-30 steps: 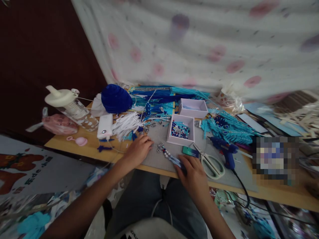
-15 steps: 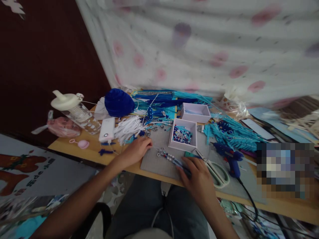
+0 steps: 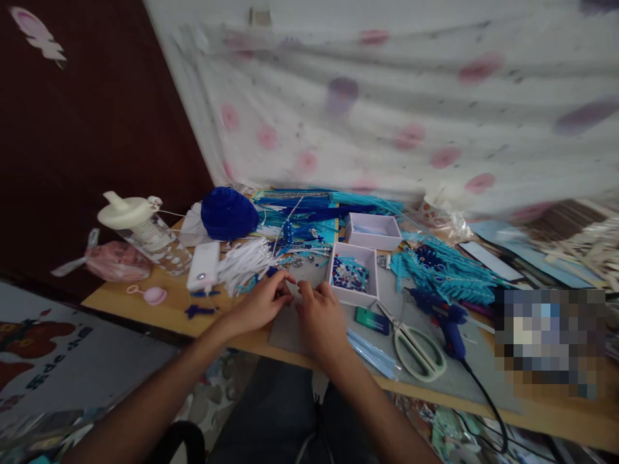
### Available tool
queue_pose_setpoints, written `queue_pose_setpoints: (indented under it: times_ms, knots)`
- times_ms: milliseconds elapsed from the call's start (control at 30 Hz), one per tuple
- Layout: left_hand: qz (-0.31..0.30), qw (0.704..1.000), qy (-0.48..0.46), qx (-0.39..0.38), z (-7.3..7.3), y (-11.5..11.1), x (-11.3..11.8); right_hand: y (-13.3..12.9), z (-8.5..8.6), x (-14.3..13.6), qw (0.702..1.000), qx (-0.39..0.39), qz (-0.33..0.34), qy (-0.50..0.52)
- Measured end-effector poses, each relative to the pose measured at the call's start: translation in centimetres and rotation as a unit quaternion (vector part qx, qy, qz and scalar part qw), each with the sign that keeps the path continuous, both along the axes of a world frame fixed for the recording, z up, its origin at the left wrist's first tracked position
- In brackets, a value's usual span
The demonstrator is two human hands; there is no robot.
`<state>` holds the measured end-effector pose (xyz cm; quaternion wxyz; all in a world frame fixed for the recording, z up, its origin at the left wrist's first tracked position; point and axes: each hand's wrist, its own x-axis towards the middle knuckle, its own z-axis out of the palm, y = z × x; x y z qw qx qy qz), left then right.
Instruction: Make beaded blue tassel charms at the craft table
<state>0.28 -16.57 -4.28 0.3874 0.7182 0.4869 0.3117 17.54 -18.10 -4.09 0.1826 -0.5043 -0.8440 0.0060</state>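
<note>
My left hand (image 3: 265, 299) is over the left edge of the grey mat (image 3: 294, 338), its thumb and fingers pinched together. Close beside it, my right hand (image 3: 323, 319) has its fingers bent down toward the left fingertips. Whatever either pinches is too small or hidden to make out. Just past the right fingers stands a white box (image 3: 372, 293) of blue, white and red beads (image 3: 349, 274). A bundle of light-blue strips (image 3: 372, 354) lies by my right wrist. Scissors (image 3: 418, 351) with pale handles and a small green box (image 3: 372, 320) rest to the right.
A blue glue gun (image 3: 449, 325) with a black cord lies at the right, near turquoise fuzzy stems (image 3: 464, 277). Behind stands a second white box (image 3: 374, 232). Leftward are white stems (image 3: 244, 261), a white power bank (image 3: 203, 265), a blue bundle (image 3: 229, 214) and a tumbler (image 3: 152, 235).
My right hand has left the strips near the scissors and moved left beside my left hand. The beaded strand with a silver charm, visible earlier, is now hidden. The view has tilted up slightly.
</note>
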Motion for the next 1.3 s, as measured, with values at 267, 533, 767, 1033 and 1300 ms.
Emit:
queue_pose_setpoints:
  times_ms: [267, 533, 767, 1033, 1300]
  knots:
    - [-0.018, 0.999, 0.045, -0.019, 1.1, 0.2, -1.1, 0.3, -1.3, 0.9, 0.999, 0.021, -0.017, 0.019]
    - [-0.015, 0.977, 0.204, 0.060, 3.0, 0.1, -3.0, 0.3, -1.6, 1.8, 0.999, 0.031, -0.014, 0.004]
    - [-0.028, 0.967, 0.231, 0.105, 3.9, 0.1, -3.0, -0.3, -0.4, 1.7, 0.998, 0.000, 0.020, 0.056]
    - [-0.086, 0.972, 0.197, 0.097, 6.3, 0.4, 0.4, -0.9, 1.1, 0.0, 0.936, -0.099, 0.000, 0.338]
    - [-0.105, 0.976, 0.184, 0.048, 6.8, 1.5, 0.4, 0.2, 0.0, -0.8, 0.873, -0.164, -0.019, 0.458]
